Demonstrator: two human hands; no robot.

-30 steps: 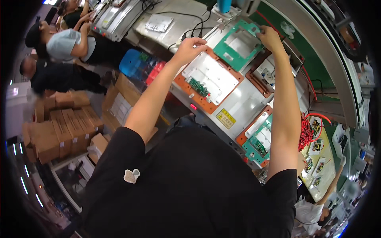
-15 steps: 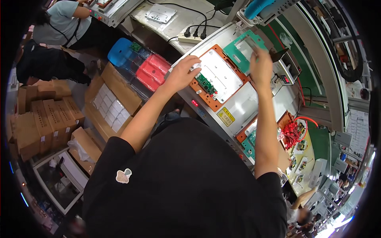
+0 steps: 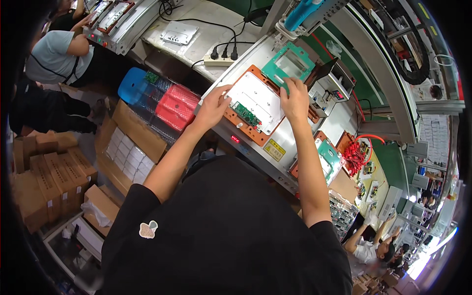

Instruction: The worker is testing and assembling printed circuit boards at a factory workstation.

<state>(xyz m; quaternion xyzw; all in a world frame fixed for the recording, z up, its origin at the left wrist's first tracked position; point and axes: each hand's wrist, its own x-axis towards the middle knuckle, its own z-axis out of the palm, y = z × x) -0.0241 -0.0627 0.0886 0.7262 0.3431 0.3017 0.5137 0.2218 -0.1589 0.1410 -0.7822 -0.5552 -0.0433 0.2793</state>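
Observation:
A white plate (image 3: pixel 254 96) lies in an orange-brown fixture (image 3: pixel 253 136) on the machine's bench, a narrow green circuit board (image 3: pixel 246 114) along its near side. My left hand (image 3: pixel 212 108) is at the plate's left corner, its thumb and forefinger apart. At the right end, my right hand (image 3: pixel 296 101) has its fingers bent over the fixture's far right corner, thumb apart from them. Beside its fingertips is a small pale spot I cannot make out. Just beyond lies a green frame (image 3: pixel 301 58) with a rectangular window.
A second fixture with a green-and-white panel (image 3: pixel 328 156) sits right, near red wires (image 3: pixel 355 157). Red (image 3: pixel 176 105) and blue (image 3: pixel 132 86) bins stand left, above an open carton (image 3: pixel 102 147) of white boxes. A blue cylinder (image 3: pixel 300 17) overhangs the bench. Other people work nearby.
My right hand has come away from the green frame's right side toward the white plate. My left hand stays by the plate's left corner. The whole view has shifted.

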